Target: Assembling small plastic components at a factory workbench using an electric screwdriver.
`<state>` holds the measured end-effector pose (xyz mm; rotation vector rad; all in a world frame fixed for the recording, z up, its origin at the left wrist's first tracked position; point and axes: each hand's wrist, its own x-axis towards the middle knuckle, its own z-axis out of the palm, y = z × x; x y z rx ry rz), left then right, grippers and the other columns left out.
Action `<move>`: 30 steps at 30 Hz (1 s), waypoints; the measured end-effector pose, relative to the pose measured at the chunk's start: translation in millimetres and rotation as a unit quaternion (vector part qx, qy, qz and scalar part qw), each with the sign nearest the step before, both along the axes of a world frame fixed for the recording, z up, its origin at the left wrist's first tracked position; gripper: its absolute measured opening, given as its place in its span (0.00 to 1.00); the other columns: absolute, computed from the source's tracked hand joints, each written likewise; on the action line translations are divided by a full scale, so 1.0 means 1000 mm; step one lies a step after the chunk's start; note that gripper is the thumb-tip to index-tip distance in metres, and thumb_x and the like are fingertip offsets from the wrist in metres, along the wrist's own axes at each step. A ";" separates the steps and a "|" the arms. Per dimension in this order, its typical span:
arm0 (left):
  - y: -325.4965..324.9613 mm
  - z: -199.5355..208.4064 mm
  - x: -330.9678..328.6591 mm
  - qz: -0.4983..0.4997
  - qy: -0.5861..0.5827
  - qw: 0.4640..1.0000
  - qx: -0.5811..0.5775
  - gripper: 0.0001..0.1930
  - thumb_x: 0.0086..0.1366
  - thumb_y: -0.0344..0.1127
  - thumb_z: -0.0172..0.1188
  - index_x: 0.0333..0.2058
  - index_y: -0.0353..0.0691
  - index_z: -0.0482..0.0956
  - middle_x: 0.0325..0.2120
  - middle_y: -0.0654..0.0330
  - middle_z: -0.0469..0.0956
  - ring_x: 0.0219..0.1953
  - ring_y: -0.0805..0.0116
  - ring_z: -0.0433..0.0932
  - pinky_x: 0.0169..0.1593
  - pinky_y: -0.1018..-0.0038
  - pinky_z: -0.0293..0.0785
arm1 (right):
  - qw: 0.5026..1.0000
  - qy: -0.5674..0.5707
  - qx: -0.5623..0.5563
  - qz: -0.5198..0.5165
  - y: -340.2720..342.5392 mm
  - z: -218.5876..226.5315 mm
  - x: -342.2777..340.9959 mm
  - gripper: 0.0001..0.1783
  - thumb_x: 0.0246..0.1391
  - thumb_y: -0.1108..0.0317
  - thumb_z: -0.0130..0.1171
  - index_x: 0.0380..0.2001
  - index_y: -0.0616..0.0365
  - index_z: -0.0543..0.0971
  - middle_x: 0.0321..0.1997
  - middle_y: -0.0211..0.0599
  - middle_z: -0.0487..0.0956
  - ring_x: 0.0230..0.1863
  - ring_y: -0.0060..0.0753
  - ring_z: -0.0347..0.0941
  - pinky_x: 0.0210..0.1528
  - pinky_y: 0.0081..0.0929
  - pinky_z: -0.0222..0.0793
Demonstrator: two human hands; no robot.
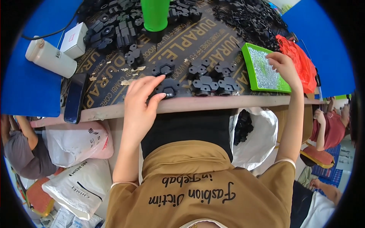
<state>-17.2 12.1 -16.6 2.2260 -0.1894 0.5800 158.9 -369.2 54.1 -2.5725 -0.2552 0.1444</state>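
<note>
One black part [167, 88] lies at the left grip [140, 99], between thumb and fingers; whether pinched, I cannot tell

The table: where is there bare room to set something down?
The widest bare patch lies between the far-left heap of black parts, the far-right heap of small pieces and the black parts in front. Another, dotted with pale flakes, lies between the phone and the left hand. It is crowded at both heaps and around the green tray and red bag.

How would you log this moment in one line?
left hand: at black part | right hand: over green tray of silvery pieces | nearby: red bag, green container
</note>
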 end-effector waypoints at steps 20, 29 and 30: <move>0.007 0.001 0.050 -0.104 0.170 0.967 -0.160 0.15 0.63 0.29 0.50 0.49 0.36 0.72 0.43 0.60 0.75 0.48 0.72 0.70 0.54 0.76 0.62 | 0.908 -0.264 -0.305 0.112 0.105 -0.060 0.155 0.17 0.46 0.63 0.61 0.38 0.61 0.75 0.41 0.44 0.77 0.47 0.48 0.72 0.46 0.41 0.71; 0.011 -0.007 0.049 -0.036 0.102 0.962 -0.250 0.11 0.66 0.34 0.51 0.42 0.35 0.76 0.35 0.62 0.78 0.38 0.76 0.73 0.44 0.79 0.67 | 0.966 -0.187 -0.175 0.046 0.104 -0.046 0.161 0.13 0.45 0.61 0.53 0.29 0.58 0.77 0.31 0.48 0.79 0.38 0.51 0.75 0.43 0.42 0.70; 0.013 -0.010 0.050 -0.037 0.092 0.957 -0.273 0.11 0.66 0.33 0.51 0.42 0.35 0.77 0.34 0.62 0.78 0.38 0.75 0.74 0.44 0.79 0.68 | 0.965 -0.198 -0.161 0.056 0.102 -0.043 0.164 0.13 0.45 0.61 0.52 0.28 0.59 0.76 0.31 0.49 0.78 0.38 0.52 0.74 0.42 0.42 0.70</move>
